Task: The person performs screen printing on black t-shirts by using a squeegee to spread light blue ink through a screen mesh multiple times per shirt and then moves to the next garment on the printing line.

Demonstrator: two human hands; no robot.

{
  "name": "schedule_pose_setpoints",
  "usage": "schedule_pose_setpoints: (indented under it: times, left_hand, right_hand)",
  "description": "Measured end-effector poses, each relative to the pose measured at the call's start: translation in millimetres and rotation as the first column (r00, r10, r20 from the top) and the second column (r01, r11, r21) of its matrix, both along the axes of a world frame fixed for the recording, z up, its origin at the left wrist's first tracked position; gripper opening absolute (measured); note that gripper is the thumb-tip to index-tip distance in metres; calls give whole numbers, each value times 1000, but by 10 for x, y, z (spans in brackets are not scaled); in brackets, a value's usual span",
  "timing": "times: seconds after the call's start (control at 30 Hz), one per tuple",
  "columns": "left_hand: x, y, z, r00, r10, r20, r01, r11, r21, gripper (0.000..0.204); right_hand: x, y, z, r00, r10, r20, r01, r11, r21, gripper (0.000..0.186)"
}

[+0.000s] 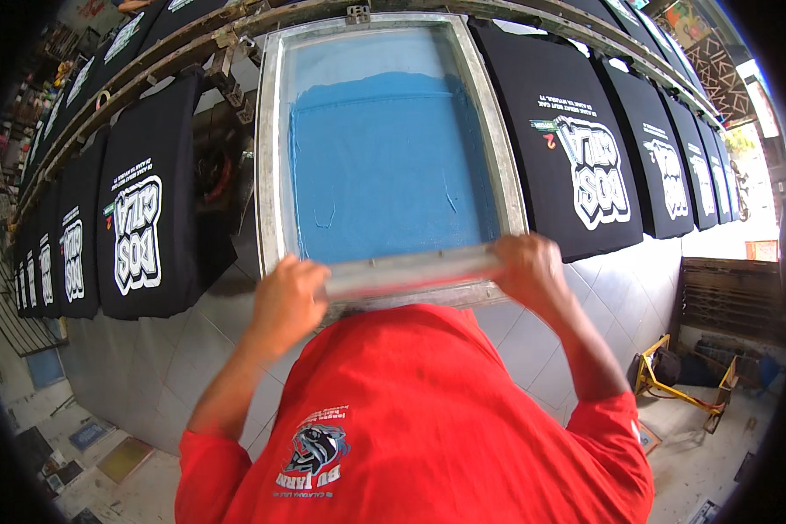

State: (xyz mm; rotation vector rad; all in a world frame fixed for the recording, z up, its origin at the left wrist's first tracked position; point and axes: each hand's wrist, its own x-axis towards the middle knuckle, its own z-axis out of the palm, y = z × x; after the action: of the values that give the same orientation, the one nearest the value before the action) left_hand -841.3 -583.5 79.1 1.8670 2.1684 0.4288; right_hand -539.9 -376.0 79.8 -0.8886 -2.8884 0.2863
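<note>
A screen printing frame (pixel 269 166) with pale, worn rails lies in front of me, its mesh (pixel 384 166) coated blue over most of its area. Across the near end of the frame lies a long squeegee (pixel 410 269), slightly blurred and tilted up to the right. My left hand (pixel 290 295) is closed round its left end. At the other end, my right hand (pixel 530 266) grips the squeegee, close to the frame's right rail. Any ink under the blade is hidden by the squeegee.
Black printed shirts (pixel 152 196) hang on boards in a row at the left, and more black shirts (pixel 576 148) line the right. A long metal rail (pixel 148 79) runs behind them. On the tiled floor (pixel 624 284) at right stands a yellow metal frame (pixel 685 384).
</note>
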Motion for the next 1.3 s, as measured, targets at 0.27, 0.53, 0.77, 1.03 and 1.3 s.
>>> schedule_pose_setpoints:
  times: [0.27, 0.53, 0.77, 1.03, 1.3]
  left_hand:
    - [369, -387, -606, 993, 33, -110, -9, 976, 217, 28]
    - [-225, 451, -851, 964, 55, -259, 27, 953, 301, 30]
    - [-1037, 1694, -792, 962, 68, -266, 15, 954, 300, 23]
    - [-1799, 2630, -28, 998, -3, -67, 2, 1000, -2, 27]
    - [-772, 1155, 176, 991, 27, -132, -3, 985, 174, 15]
  right_hand:
    - [229, -492, -610, 963, -23, -268, 74, 981, 180, 23]
    - [-301, 376, -844, 966, 0, -257, 65, 967, 245, 32]
    - [-1092, 1631, -849, 963, 21, -270, 38, 977, 211, 34]
    - [-1823, 2532, -18, 994, 19, 107, -23, 999, 34, 37]
    - [-887, 1256, 263, 994, -103, 38, 95, 979, 181, 24]
